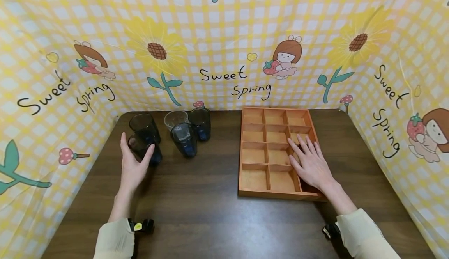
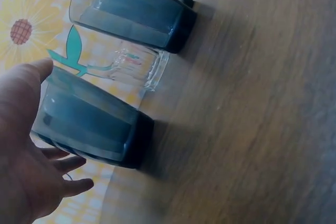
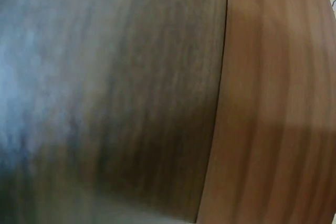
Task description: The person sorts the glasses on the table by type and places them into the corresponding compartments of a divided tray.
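Observation:
My left hand [image 1: 135, 167] is spread around the near side of a dark blue glass tumbler [image 1: 154, 155], which stands upright on the table. In the left wrist view the thumb lies by the rim of this tumbler [image 2: 94, 121] and the other fingers reach out straight on its far side; whether they touch the glass I cannot tell. Over the right part of a wooden compartment tray [image 1: 255, 192] my right hand [image 1: 312, 167] rests with its fingers spread. The right wrist view shows only the tray's side wall [image 3: 268, 108] and the table, no fingers.
Right behind the left hand's tumbler stands another dark tumbler [image 1: 143, 122]. To its right are a clear glass [image 1: 175, 116] and two more dark tumblers [image 1: 184, 142]. Yellow checked cloth [image 1: 224, 36] walls in the brown table [image 1: 203, 212] at the back and sides.

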### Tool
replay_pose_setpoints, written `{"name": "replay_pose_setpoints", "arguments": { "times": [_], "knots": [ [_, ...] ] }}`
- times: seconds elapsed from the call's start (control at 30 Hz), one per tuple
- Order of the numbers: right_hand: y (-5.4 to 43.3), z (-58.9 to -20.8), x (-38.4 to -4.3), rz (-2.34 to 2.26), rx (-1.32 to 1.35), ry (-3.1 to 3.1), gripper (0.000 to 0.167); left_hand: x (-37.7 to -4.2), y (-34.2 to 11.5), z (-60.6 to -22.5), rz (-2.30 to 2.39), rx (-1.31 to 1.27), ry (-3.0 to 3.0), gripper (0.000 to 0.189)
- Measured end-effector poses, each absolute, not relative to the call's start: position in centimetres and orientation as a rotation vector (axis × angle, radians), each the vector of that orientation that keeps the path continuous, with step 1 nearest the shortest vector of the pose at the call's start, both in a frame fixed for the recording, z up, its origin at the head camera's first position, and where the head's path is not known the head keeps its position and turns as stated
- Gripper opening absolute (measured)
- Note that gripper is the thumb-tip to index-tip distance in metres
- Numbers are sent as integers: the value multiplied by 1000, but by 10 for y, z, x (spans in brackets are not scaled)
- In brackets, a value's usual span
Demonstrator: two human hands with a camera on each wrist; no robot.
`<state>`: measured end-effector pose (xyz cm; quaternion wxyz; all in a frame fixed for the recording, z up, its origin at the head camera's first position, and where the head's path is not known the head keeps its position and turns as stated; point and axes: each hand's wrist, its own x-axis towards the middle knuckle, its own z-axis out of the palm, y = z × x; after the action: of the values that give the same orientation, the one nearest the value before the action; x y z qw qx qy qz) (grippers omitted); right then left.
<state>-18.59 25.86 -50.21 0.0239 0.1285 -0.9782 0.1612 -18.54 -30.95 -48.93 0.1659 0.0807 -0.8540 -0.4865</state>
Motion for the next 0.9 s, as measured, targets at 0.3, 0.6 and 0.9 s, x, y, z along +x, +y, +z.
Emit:
{"name": "replay_pose_setpoints", "arguments": {
  "times": [0.3, 0.6, 0.9],
  "knots": [
    [259, -504, -187, 500, 397, -3010, 61, -187, -308, -493, -1569, 334, -2378, 98],
    [261, -504, -187, 513, 391, -3007, 60, -191, -304, -496, -1722, 334, -2243, 83],
    [260, -504, -187, 528, 386, -3001, 60, -191, -305, -502, -1707, 326, -2209, 85]
  ]
}}
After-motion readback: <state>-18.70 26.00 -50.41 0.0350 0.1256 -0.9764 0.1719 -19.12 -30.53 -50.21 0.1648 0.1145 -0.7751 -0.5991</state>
